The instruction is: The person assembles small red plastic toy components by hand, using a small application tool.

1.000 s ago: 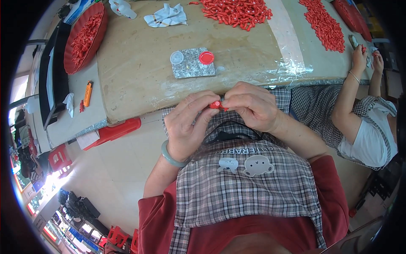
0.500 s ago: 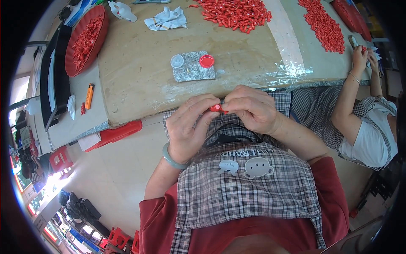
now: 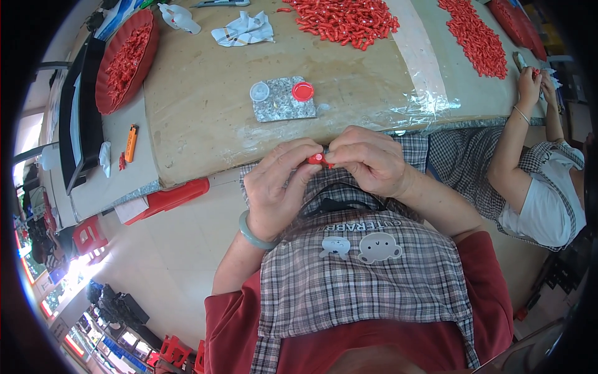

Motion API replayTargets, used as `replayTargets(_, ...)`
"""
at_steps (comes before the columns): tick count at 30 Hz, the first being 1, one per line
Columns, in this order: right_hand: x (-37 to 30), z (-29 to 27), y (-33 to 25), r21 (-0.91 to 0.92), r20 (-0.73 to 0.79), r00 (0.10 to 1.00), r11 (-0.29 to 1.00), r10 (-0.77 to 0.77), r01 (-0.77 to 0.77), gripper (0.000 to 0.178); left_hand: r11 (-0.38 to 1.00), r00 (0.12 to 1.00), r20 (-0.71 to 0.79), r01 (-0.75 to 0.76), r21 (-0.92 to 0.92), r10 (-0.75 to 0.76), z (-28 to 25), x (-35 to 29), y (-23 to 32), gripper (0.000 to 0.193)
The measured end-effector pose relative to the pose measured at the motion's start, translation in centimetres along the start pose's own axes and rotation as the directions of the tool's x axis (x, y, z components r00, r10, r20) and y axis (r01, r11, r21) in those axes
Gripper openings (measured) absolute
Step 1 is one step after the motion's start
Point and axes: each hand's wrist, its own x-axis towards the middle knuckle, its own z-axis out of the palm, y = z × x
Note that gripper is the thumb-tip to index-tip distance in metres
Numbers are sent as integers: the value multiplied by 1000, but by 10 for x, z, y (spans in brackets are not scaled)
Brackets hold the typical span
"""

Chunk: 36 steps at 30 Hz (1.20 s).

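Note:
Between my two hands, just off the table's near edge, is a small red piece (image 3: pixel 316 158) with a pale mark on it. My left hand (image 3: pixel 279 181), a pale green bangle at its wrist, pinches it between thumb and fingers. From the other side my right hand (image 3: pixel 371 159) is closed on its right end; the fingers hide part of it. Beyond my hands a speckled stone slab (image 3: pixel 283 110) lies on the table, bearing a small whitish cup (image 3: pixel 259 91) and a small red cup (image 3: pixel 303 91).
A large heap of small red pieces (image 3: pixel 346 22) lies at the far side. To the left are a red tray (image 3: pixel 144 62) of similar pieces, an orange lighter (image 3: pixel 131 143) and a white bottle (image 3: pixel 179 19). A crumpled cloth (image 3: pixel 244 30) lies farther back. At right a co-worker (image 3: pixel 539 181) handles something small.
My hands stay almost in place, both still on the small red piece. The table and its things have shifted very slightly leftward in the picture.

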Motion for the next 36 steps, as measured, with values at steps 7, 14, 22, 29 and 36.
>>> replayTargets(7,6,-4,-1,-49,14,997,996,-75,76,20,993,999,-32,29,-115,-33,1,0,-3,25)
replayTargets(14,9,-11,1,-175,93,953,937,-289,301,20,973,998,-47,-49,-227,39,3,0,-7,28)
replayTargets(22,8,-11,2,-230,143,930,903,-339,364,20,969,989,-88,-131,-207,115,4,-2,-11,33)
replayTargets(29,3,-9,5,-253,140,942,908,-306,333,24,976,977,-97,-201,-89,192,4,-2,-15,36)
replayTargets(36,0,-8,6,-256,114,942,907,-314,333,27,981,979,-57,-195,-12,194,3,-3,-9,34)
